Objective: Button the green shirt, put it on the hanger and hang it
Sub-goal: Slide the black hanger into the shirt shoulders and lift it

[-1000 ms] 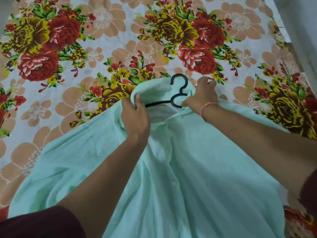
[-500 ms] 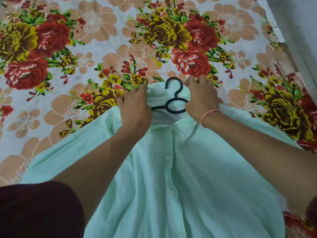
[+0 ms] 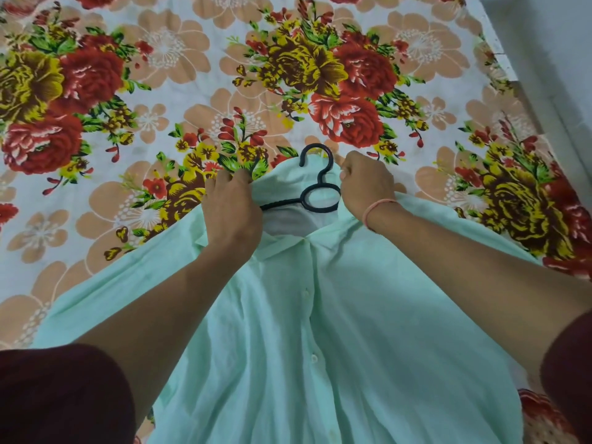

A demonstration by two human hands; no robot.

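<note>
The green shirt lies front-up on the bed, over a floral bedsheet, spread from the near edge toward the middle, with its collar farthest from me. The placket looks closed down the visible length, with small pale buttons in a line; I cannot confirm the topmost one. The black hanger is inside the neck opening, its hook and ring loop protruding past the collar and one arm running left under the cloth. My left hand is closed on the left collar and shoulder fabric, grip tight with the fingers curled under the edge. My right hand is likewise fisted on the right collar edge just beside the hanger ring. I judge the cloth to be thin, light and limp: it wrinkles freely and will slide off a smooth hanger arm if it is not centred. The hanger appears rigid, slim and light. For lifting, I assess the hook or ring as the correct hold, not the fabric, since the collar would only stretch and pull off. The right hanger arm is hidden; seating there is unverified.
</note>
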